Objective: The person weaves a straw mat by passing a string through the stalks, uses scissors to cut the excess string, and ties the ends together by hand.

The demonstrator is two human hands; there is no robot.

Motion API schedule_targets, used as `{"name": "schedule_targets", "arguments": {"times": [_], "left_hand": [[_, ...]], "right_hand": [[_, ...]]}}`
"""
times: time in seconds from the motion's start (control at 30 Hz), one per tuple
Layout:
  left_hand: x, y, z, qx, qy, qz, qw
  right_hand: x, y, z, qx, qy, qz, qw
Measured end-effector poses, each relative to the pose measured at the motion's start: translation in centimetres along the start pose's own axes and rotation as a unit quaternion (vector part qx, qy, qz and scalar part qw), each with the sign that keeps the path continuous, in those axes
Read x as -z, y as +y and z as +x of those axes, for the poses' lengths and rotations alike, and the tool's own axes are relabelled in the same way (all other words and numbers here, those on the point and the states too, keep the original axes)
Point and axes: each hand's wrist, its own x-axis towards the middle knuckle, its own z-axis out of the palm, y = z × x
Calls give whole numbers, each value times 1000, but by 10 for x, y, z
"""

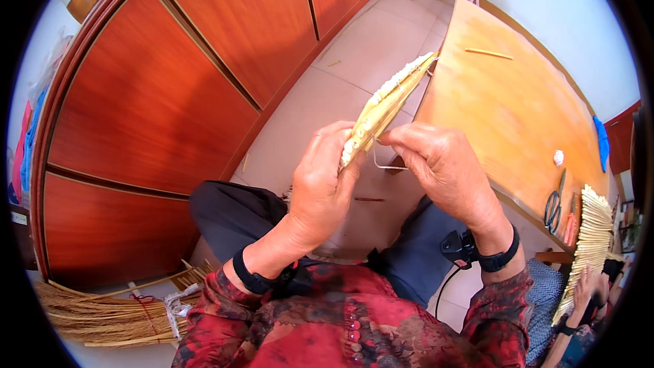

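"Straw piece point(381, 114), where is it?"

"It is above the floor point(334, 99), in front of the person, with its far end pointing to the desk point(511, 109). Left hand point(319, 182) is grasping its near end with the fingers."

"And the right hand point(443, 167)?"

"Its fingers are bent, close beside the piece, and a white thread point(390, 167) hangs there in a loop. Whether they pinch this thread, one cannot tell."

"What lies on the desk?"

"One thin stick point(489, 53) and dark scissors point(558, 192)."
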Motion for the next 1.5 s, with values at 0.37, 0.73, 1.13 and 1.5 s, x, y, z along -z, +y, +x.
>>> {"name": "schedule_targets", "arguments": {"times": [0.37, 0.73, 1.13, 1.5], "left_hand": [[-35, -20, -53, 23, 1, -39, 999], [-20, -23, -88, 80, -54, -136, 986], [-20, -26, -99, 42, -87, -99, 990], [-20, -29, -94, 18, -96, -95, 991]], "right_hand": [[-34, 8, -47, -87, -16, 2, 996], [-28, 3, -71, -204, -119, 69, 969], [-35, -9, -75, -121, -110, -70, 984], [-46, -2, -70, -66, -47, -44, 996]]}}
